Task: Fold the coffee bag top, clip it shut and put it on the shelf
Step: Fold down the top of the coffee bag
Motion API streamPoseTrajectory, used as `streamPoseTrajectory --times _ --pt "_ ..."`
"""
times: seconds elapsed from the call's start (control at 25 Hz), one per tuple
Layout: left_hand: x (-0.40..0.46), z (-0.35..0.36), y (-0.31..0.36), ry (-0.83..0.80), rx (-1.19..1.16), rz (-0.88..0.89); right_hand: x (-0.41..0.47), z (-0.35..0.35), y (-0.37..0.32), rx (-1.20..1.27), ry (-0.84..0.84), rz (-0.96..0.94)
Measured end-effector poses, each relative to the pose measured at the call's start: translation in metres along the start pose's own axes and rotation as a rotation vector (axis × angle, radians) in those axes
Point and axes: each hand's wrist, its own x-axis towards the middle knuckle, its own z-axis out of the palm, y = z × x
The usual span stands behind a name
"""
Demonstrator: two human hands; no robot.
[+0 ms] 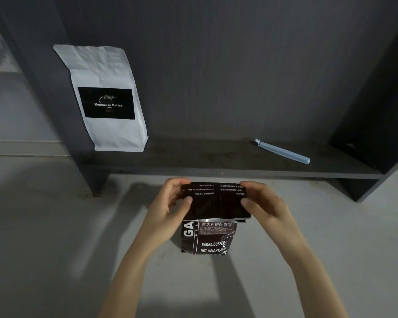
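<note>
A dark coffee bag with white print stands on the pale floor in front of the shelf. Its top flap is folded over toward me, its print upside down. My left hand pinches the flap's left end and my right hand pinches its right end, thumbs on the near face. A light blue bag clip lies on the dark shelf board, to the right, apart from both hands.
A white coffee bag with a black label stands at the left end of the shelf against its side panel. The shelf's right side panel closes off the compartment. Pale floor spreads around the dark bag.
</note>
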Motion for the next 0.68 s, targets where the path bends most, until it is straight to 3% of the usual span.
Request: streamPoseTrajectory --times 0.2,0.4,0.68 --pt "0.002 0.007 -0.01 0.003 0.005 -0.021 0.003 0.006 0.022 -0.121 0.019 0.028" --pt "0.001 0.007 -0.019 0.006 -0.095 -0.076 0.006 0.015 0.031 -0.178 0.174 0.006" --pt "0.003 0.02 -0.033 0.241 0.018 -0.064 0.007 0.014 0.033 -0.228 0.293 0.012"
